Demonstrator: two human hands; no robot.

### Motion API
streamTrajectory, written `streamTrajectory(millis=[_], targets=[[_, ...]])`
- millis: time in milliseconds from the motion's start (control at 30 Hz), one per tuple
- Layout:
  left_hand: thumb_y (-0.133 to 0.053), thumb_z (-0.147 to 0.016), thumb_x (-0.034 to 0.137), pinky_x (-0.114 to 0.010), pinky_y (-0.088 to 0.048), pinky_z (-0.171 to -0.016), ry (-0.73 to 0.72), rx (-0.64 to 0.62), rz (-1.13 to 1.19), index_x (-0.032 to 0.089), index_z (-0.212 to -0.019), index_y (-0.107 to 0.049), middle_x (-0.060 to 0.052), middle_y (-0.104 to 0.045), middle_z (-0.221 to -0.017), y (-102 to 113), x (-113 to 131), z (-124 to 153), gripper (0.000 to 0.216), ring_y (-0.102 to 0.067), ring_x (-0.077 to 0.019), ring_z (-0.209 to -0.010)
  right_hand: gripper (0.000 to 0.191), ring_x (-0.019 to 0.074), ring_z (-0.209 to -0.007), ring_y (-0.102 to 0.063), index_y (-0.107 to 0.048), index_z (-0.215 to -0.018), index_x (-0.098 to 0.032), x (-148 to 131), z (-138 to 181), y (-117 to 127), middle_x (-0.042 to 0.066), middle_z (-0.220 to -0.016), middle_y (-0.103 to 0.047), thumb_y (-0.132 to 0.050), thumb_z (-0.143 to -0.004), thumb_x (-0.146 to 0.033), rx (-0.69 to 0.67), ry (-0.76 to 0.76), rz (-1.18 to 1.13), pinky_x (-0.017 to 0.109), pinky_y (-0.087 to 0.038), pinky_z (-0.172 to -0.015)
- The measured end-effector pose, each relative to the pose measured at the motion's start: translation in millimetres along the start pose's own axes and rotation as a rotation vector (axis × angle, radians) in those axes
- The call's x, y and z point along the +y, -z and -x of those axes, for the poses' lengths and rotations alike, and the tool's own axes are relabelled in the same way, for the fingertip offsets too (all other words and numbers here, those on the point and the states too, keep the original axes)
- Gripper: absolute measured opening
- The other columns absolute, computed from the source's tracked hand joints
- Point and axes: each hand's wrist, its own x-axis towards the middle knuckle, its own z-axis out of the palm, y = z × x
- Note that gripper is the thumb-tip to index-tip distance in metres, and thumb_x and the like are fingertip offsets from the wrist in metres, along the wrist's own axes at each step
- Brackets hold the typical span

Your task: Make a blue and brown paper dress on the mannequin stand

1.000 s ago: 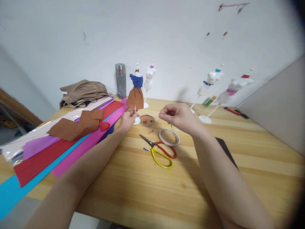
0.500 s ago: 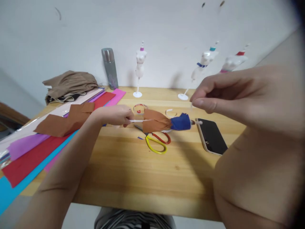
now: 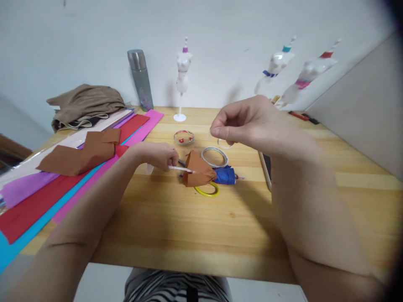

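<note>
My left hand point(image 3: 162, 156) is closed round the white stand pole of a miniature mannequin point(image 3: 225, 175), which lies sideways with its neck to the right. It wears a brown paper skirt point(image 3: 198, 170) and a blue top. My right hand point(image 3: 241, 121) hovers above and beyond it, thumb and forefinger pinching a small translucent strip that looks like tape point(image 3: 209, 132). Behind the skirt lies a tape roll point(image 3: 204, 158). Scissors with a yellow handle point(image 3: 208, 193) show partly beneath the mannequin; the rest is hidden.
Coloured paper sheets point(image 3: 63, 191) and a brown cut piece point(image 3: 72, 157) cover the left side. A flask point(image 3: 141, 84) and a bare mannequin point(image 3: 182, 75) stand at the back, two more at right. A clear dish point(image 3: 184, 137) and a phone point(image 3: 266, 170) are on the table.
My right hand has moved left, nearer to the skirt, still pinching the strip. The mannequin has shifted left and lower in view and its skirt has turned. The tape roll now shows.
</note>
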Motion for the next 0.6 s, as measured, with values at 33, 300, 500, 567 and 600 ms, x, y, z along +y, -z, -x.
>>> streamTrajectory(millis=[33, 300, 500, 567, 600], targets=[[-0.063, -0.064, 0.003, -0.023, -0.032, -0.058, 0.012, 0.011, 0.021, 0.019, -0.078, -0.076, 0.001, -0.071, -0.073, 0, -1, 0, 0.025, -0.054, -0.0132, -0.062, 0.020, 0.0127, -0.056, -0.051, -0.066, -0.063, -0.021, 3, 0, -3, 0.000, -0.058, -0.056, -0.078, -0.076, -0.030, 0.005, -0.012, -0.017, 0.029, -0.040, -0.054], [-0.070, -0.064, 0.015, -0.020, -0.035, -0.059, -0.022, 0.039, 0.067, 0.021, -0.081, -0.076, 0.002, -0.070, -0.070, 8, -5, 5, 0.019, -0.057, -0.0123, -0.063, 0.031, 0.0109, -0.046, -0.044, -0.063, -0.064, -0.023, 29, 11, -27, -0.001, -0.053, -0.053, -0.082, -0.070, -0.047, -0.019, -0.137, -0.218, 0.028, -0.033, -0.043], [-0.065, -0.074, 0.015, -0.022, -0.035, -0.057, 0.034, 0.143, 0.119, 0.018, -0.070, -0.074, 0.001, -0.065, -0.064, 19, 6, 23, 0.009, -0.054, -0.0115, -0.058, 0.032, 0.0105, -0.047, -0.044, -0.059, -0.060, -0.023, 19, 17, -29, -0.001, -0.053, -0.053, -0.079, -0.071, -0.045, -0.056, -0.146, -0.235, 0.028, -0.034, -0.044], [-0.066, -0.078, 0.019, -0.022, -0.036, -0.055, 0.017, 0.194, 0.272, 0.016, -0.071, -0.074, -0.001, -0.064, -0.062, 19, 12, 25, 0.010, -0.053, -0.0106, -0.055, 0.031, 0.0104, -0.046, -0.044, -0.059, -0.058, -0.023, 17, 19, -29, -0.001, -0.053, -0.053, -0.079, -0.071, -0.042, -0.066, -0.143, -0.234, 0.028, -0.034, -0.044], [-0.065, -0.080, 0.022, -0.022, -0.036, -0.054, -0.001, 0.237, 0.370, 0.015, -0.073, -0.073, -0.001, -0.064, -0.062, 18, 16, 25, 0.013, -0.052, -0.0101, -0.053, 0.030, 0.0104, -0.046, -0.044, -0.059, -0.058, -0.023, 17, 19, -29, -0.001, -0.053, -0.053, -0.079, -0.070, -0.041, -0.053, -0.139, -0.233, 0.028, -0.035, -0.044]])
